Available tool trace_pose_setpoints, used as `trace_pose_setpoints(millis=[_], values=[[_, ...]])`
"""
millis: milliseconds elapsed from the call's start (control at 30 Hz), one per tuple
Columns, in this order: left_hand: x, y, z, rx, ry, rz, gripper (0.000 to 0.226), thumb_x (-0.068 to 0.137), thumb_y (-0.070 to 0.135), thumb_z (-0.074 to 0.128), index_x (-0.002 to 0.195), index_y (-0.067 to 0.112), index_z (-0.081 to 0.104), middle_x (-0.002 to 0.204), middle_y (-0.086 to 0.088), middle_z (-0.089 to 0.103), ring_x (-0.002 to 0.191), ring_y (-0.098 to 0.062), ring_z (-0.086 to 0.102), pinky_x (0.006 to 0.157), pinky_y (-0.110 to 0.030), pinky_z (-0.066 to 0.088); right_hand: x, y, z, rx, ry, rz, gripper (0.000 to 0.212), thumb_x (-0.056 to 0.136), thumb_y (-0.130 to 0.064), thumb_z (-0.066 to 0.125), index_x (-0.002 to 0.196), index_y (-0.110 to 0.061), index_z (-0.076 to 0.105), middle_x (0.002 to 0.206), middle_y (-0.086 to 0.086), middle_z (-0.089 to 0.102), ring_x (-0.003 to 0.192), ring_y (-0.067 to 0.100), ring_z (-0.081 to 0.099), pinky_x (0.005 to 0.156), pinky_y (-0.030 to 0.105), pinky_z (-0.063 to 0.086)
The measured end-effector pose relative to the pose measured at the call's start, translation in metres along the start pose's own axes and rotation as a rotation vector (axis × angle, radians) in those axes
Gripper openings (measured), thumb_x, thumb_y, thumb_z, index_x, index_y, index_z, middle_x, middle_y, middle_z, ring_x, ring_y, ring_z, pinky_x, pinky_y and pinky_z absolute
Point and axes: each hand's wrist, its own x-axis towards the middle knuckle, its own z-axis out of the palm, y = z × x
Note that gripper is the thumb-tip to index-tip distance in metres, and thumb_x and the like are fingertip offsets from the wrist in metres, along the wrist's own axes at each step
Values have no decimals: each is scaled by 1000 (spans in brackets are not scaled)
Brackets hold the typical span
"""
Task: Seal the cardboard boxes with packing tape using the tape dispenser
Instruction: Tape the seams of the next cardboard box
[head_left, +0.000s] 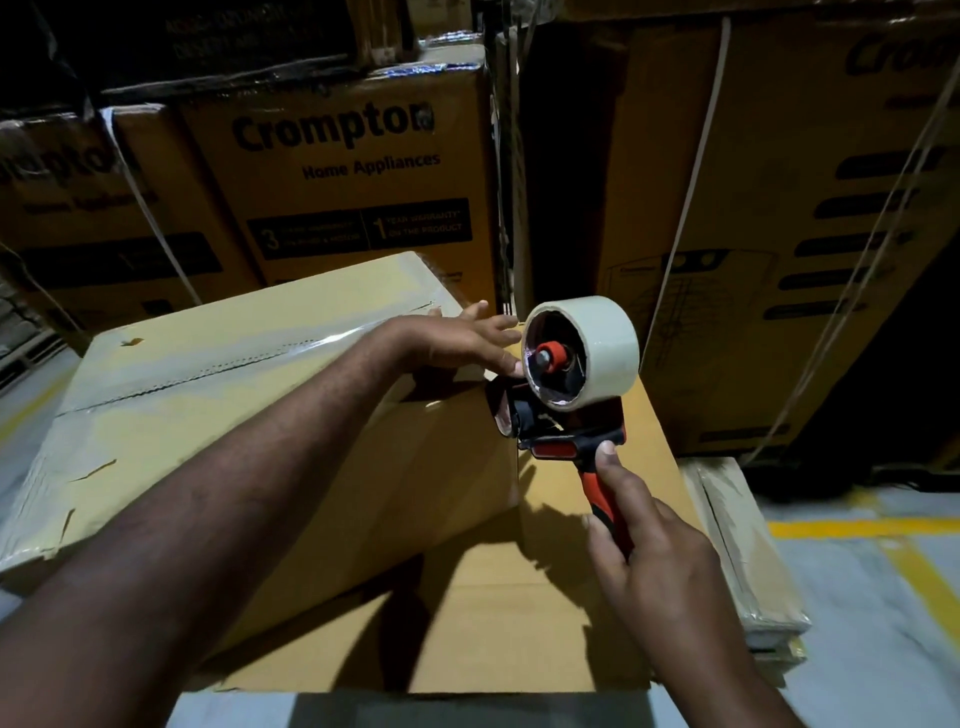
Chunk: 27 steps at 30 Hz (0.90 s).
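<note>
Cardboard fills most of what we see from the head view. The cardboard box (208, 415) being worked on sits at centre-left, tilted, resting on a lower box (519, 623) whose plain top spreads out toward us. A shiny strip of tape (291, 351) runs along the upper box's top seam toward its far right corner.

Our left hand (457, 343) lies on that corner with the fingers straight and spread, pressing flat and gripping nothing that we can make out. Its thumb reaches down to the box edge, just beside the front of the tape dispenser (566, 431).

Our right hand (654, 561) is wrapped around the dispenser's red and black handle (605, 499), with the thumb laid up along it toward the red plate. The dispenser is held upright at the box's right edge, over the lower box, and carries 1 pale tape roll (608, 338) on a red hub. Whether its front touches the cardboard, we cannot tell.

A flat wrapped bundle (743, 561) lies to the right on the grey floor (883, 623), near yellow lines (857, 527). Behind everything stand stacked Crompton cartons (337, 182), some bound with pale straps (696, 171).
</note>
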Motion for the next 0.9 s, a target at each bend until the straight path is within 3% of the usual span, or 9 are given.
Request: trace_pose_setpoints(millis=[133,200,267,367,533,667,800,900], values=[[-14,12,-3,-99,9,-30,57,98,29,59,152,26,40,168,5,-11,151,-23,-25,114,-59,-26,5,2,-5,-144,-20,-70,77,86,-31,69,151,-39,28,95,-5,67,66,13,57,52,22,43],[-17,15,-3,-119,36,-49,53,99,22,57,150,22,42,168,3,-11,152,-24,-22,118,-56,-21,6,9,-7,-180,-23,-99,79,85,-31,70,152,-37,28,93,-3,67,64,16,59,49,25,45],[-13,18,2,92,70,-65,62,98,33,59,154,26,35,169,5,-1,154,-22,-16,117,-60,-20,7,13,-7,-177,-81,-97,78,87,-32,69,152,-41,26,97,-3,67,69,15,61,52,28,51],[-3,8,8,410,115,-51,79,92,46,66,158,32,25,167,14,9,155,-21,-8,115,-72,-7,-1,8,4,33,-194,34,69,93,-38,61,148,-52,22,108,-7,67,83,7,56,68,25,49],[1,-5,4,394,129,-27,81,86,52,70,155,39,29,167,18,6,155,-20,-9,115,-72,-7,-4,7,14,127,-175,100,66,92,-37,64,147,-49,29,109,-10,67,86,7,60,72,27,52],[1,-3,8,376,143,-1,83,85,63,66,155,40,28,168,15,2,155,-20,-13,114,-72,-9,-3,12,14,186,-188,223,61,91,-41,64,143,-54,35,95,-14,62,75,1,62,63,24,54],[-8,-2,13,359,241,-34,78,88,74,50,155,41,28,169,11,2,155,-19,-12,115,-70,-10,2,16,14,364,-198,367,58,88,-37,70,132,-63,42,101,-14,62,74,13,67,64,37,60],[-11,4,26,351,363,-166,80,91,76,43,158,40,19,170,7,-1,156,-23,-7,113,-76,-4,14,18,7,543,-199,447,55,88,-19,71,126,-54,52,97,3,66,62,26,67,57,42,59]])
